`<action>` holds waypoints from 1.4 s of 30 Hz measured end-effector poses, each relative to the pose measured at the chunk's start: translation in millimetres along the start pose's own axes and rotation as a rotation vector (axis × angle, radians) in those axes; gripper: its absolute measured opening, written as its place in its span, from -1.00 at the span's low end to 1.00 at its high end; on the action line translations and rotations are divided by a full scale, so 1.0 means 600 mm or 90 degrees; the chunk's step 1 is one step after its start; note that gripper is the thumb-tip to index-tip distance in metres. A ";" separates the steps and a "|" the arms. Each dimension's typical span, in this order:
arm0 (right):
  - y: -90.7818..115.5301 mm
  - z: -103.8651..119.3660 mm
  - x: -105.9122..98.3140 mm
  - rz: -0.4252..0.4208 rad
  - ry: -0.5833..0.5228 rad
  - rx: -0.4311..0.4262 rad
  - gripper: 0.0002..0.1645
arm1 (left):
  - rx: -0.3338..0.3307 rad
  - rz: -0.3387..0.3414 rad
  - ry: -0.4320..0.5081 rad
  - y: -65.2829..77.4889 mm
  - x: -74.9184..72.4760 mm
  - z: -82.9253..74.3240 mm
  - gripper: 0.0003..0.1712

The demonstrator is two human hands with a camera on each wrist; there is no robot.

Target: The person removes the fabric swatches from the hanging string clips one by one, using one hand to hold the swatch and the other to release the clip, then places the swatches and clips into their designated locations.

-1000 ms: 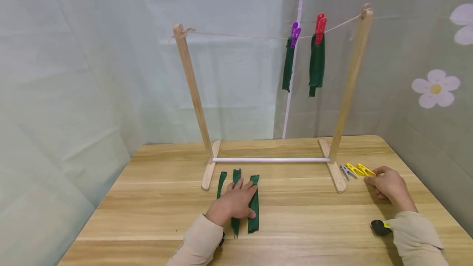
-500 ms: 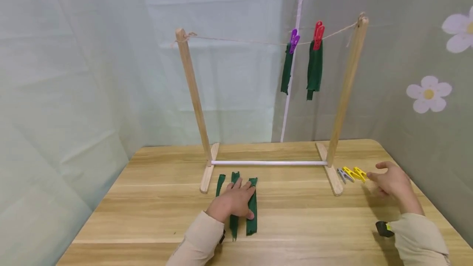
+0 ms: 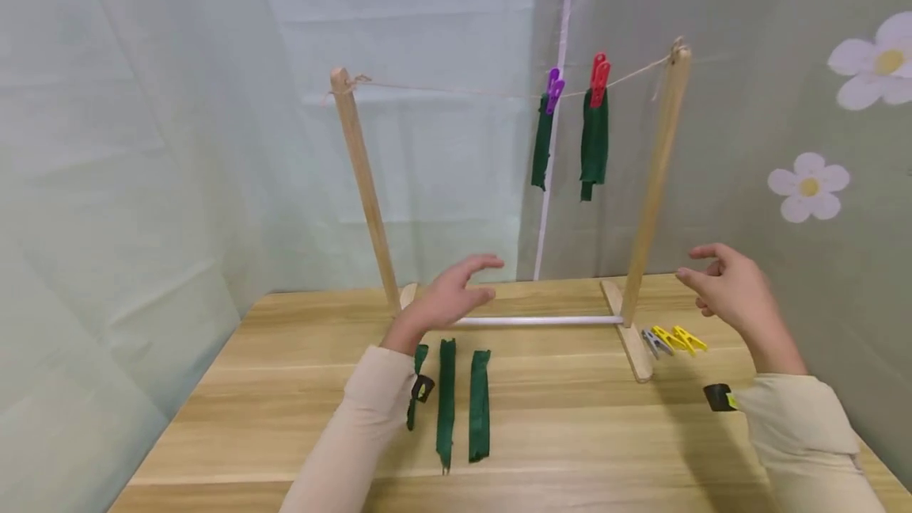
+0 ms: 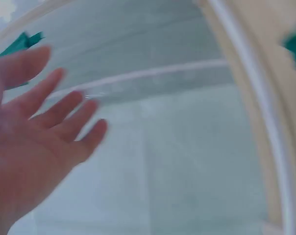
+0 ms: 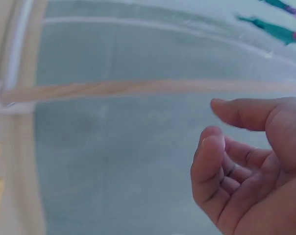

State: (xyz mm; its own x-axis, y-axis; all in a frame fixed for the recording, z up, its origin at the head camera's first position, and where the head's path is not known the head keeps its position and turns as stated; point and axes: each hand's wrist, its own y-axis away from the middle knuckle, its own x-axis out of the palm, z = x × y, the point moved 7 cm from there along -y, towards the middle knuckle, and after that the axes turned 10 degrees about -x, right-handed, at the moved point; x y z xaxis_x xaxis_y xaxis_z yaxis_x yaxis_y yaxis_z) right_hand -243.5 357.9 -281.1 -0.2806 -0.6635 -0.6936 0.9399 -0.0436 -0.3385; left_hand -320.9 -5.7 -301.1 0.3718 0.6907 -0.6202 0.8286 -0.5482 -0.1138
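Both hands (image 3: 449, 297) (image 3: 735, 289) empty, fingers loose, above the table (image 3: 570, 418); on it, green strips (image 3: 446, 402) and clothespins (image 3: 668, 336)

Three dark green strips (image 3: 446, 402) lay apart, side by side, on the near side of the wooden rack (image 3: 653, 204), the leftmost partly hidden. From the rack hung a narrow strip (image 3: 543, 145), clipped by a purple peg (image 3: 554, 91), and a wider strip (image 3: 594, 137), by a red peg (image 3: 599, 80). A grey peg (image 3: 651, 339) and two yellow pegs (image 3: 682, 333) lay just right of the rack.
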 end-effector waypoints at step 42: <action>-0.256 0.420 -0.013 0.137 -0.031 -0.131 -0.48 | 0.127 -0.165 0.281 -0.146 -0.067 -0.182 -0.81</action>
State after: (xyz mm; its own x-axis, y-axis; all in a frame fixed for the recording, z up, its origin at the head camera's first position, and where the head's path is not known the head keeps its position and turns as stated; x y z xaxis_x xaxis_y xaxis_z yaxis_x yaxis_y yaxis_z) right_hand -336.9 181.3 -63.4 -0.0648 -0.6759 -0.7342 0.9165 0.2506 -0.3117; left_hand -362.6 66.0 -181.5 0.3421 0.9235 -0.1733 0.8367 -0.3833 -0.3912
